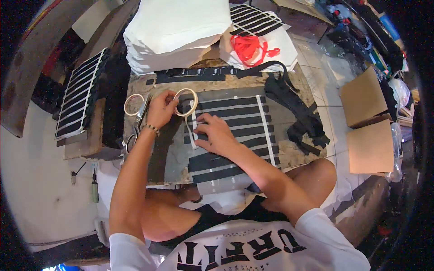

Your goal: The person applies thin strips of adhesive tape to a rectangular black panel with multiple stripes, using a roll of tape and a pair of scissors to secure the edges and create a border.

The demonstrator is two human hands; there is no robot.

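My left hand (161,109) grips a roll of cream masking tape (195,95) by its left rim, above the wooden board. From the roll a pale length of tape (189,131) runs down along the left ends of several black strips (233,113). These lie side by side on a grey sheet (221,186). With fingers bent and apart, my right hand (216,134) touches the strips beside that tape. A white tape line (268,128) crosses the strips near their right ends. Left of my left hand lie scissors (143,109) and another tape roll (126,104).
Loose black straps (294,106) are heaped on the board's right side. Behind are a tall stack of white sheets (176,22) and tangled red ribbon (246,47). A taped strip panel (80,95) leans at left. Cardboard boxes (365,97) stand at right.
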